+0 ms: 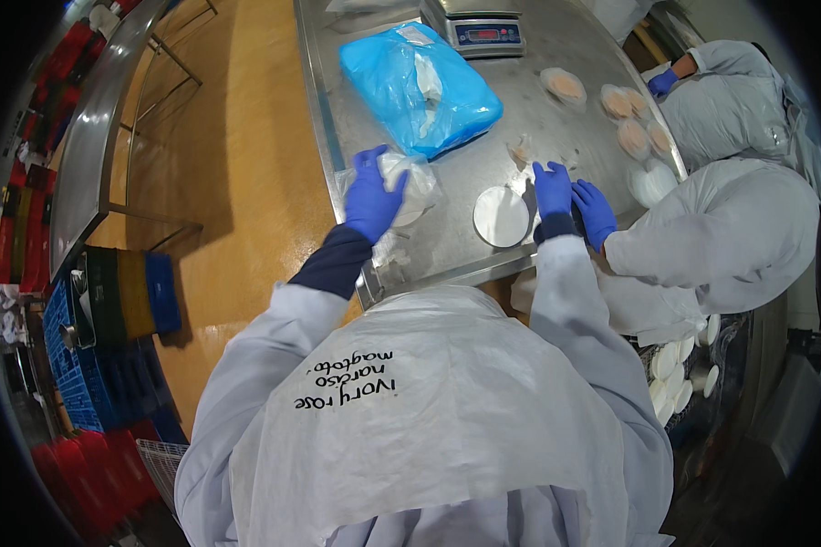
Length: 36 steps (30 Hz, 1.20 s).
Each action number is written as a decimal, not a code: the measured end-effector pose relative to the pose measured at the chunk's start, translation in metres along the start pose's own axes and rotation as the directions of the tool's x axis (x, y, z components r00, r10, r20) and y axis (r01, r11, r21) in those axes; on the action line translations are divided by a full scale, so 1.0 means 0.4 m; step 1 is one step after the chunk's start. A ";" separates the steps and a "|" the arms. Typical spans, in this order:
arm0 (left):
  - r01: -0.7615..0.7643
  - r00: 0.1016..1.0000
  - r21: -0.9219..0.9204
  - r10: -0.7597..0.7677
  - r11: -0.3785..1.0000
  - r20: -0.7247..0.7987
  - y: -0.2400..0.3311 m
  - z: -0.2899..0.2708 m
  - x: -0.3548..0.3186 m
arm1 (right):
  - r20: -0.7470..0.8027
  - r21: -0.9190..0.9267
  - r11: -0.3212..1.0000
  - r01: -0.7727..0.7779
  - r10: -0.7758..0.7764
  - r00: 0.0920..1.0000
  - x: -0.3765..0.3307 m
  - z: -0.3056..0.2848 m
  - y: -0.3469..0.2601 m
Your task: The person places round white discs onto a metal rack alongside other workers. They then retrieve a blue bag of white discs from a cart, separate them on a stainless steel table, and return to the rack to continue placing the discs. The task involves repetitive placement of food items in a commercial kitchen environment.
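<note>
Left hand (371, 199), blue-gloved, fingers spread flat on a clear plastic bag (409, 187) at frame centre-left, pressing not gripping. Right hand (552, 190), blue-gloved, fingers together, rests on the steel table (447, 251) just right of a round white disc (501, 216), touching its edge; grip can't be told. Blue plastic bag (420, 87) upper centre, digital scale (480, 32) above it. Co-worker's gloved hand (596, 211) beside the right hand. Bagged round pieces (625, 114) upper right.

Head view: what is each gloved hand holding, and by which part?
The left hand presses on a clear plastic bag, over its left end. The right hand touches the white disc at its upper right edge; grasp unclear.
</note>
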<state>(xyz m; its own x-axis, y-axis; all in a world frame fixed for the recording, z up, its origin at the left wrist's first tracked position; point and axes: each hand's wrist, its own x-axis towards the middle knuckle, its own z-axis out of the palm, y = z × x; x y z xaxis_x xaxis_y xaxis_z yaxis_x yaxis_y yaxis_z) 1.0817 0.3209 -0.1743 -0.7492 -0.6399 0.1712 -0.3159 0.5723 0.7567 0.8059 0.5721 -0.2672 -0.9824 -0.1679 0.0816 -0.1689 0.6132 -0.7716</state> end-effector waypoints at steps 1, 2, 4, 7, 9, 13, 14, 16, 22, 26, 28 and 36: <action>-0.001 0.999 0.046 -0.001 0.999 0.043 0.047 0.024 0.007 | 0.012 0.064 0.997 -0.039 0.038 0.999 0.050 0.025 0.015; -0.046 0.996 0.153 0.034 0.987 0.076 0.071 0.050 0.024 | 0.042 0.026 0.997 -0.066 0.065 0.997 0.094 0.052 0.047; -0.146 0.984 0.354 0.099 0.924 0.147 0.093 0.102 0.071 | 0.092 -0.052 0.992 -0.116 0.120 0.988 0.163 0.084 0.104; 0.011 0.952 0.489 -0.160 0.872 0.263 -0.082 0.198 0.139 | 0.223 0.463 0.852 -0.244 0.154 0.962 0.127 0.119 -0.002; -0.136 0.947 0.380 0.008 0.915 0.320 -0.087 0.152 0.140 | 0.264 0.700 0.690 -0.187 -0.006 0.964 0.022 0.101 -0.176; 0.033 0.906 0.058 -0.055 0.998 0.420 0.044 0.112 0.127 | 0.379 0.769 0.625 -0.136 -0.274 0.884 -0.167 0.095 -0.295; 0.096 0.896 0.005 -0.089 0.995 0.434 0.081 0.105 0.133 | 0.423 0.609 0.791 -0.051 -0.270 0.865 -0.190 0.081 -0.298; 0.032 0.901 -0.005 -0.027 0.999 0.434 0.084 0.111 0.143 | 0.481 0.281 0.932 0.229 -0.344 0.806 -0.197 0.034 -0.306; -0.139 0.888 -0.067 0.154 0.988 0.434 0.152 0.157 0.116 | 0.696 -0.165 0.533 0.830 -0.533 0.481 -0.159 -0.092 -0.314; -0.069 0.925 -0.075 0.092 0.995 0.369 0.214 0.133 0.121 | 0.459 0.574 0.732 0.367 -0.659 0.596 -0.008 -0.127 -0.281; -0.077 0.925 -0.103 0.110 0.992 0.364 0.201 0.136 0.131 | 0.156 0.019 0.902 0.431 -0.428 0.890 0.132 -0.137 -0.109; 0.068 0.943 -0.137 -0.019 0.988 0.333 0.180 0.160 0.093 | 0.328 0.217 0.941 0.260 -0.321 0.888 0.120 -0.050 -0.122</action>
<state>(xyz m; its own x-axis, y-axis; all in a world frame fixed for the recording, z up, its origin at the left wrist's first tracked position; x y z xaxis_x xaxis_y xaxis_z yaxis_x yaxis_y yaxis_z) 0.9940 0.3713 -0.1536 -0.8944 -0.4428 -0.0630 -0.2834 0.4520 0.8458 0.7656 0.5495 -0.2132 -0.7923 -0.5995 0.1134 -0.3972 0.3656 -0.8418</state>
